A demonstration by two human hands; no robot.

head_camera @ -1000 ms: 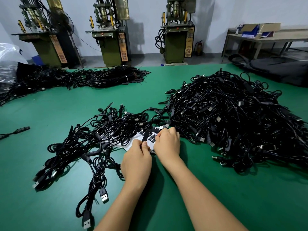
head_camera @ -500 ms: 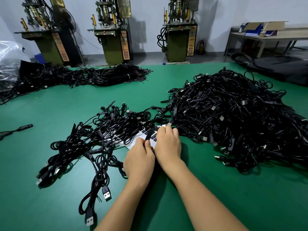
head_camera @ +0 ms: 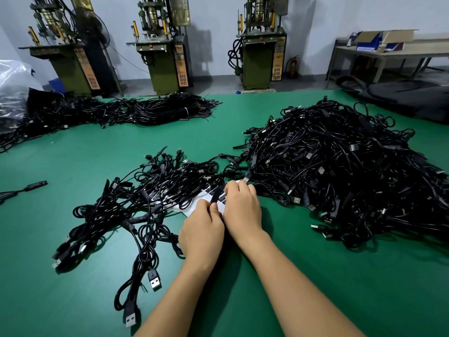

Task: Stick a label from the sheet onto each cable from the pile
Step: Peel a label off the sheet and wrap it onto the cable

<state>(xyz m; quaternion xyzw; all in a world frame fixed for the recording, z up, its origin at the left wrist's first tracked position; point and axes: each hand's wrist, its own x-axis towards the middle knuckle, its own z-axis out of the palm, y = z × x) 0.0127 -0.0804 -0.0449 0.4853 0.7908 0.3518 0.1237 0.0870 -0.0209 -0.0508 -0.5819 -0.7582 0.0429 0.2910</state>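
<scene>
From the head view: both hands are meeting over the label sheet [head_camera: 206, 203] on the green table [head_camera: 315, 276]. The left hand [head_camera: 202, 231] and right hand [head_camera: 241, 209] are pinching a black cable piece [head_camera: 215, 196] with curled fingers. The big cable pile [head_camera: 340, 171] is sitting right; a smaller tangle [head_camera: 136, 195] is lying left, overlapping the sheet.

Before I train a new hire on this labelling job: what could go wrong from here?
The label sheet lies half under loose cables, so a tugged cable might drag or crease it. Both hands, left hand and right hand, crowd one black piece, so the label could go on crooked. The big pile lies close and may mix with the loose ones.
</scene>
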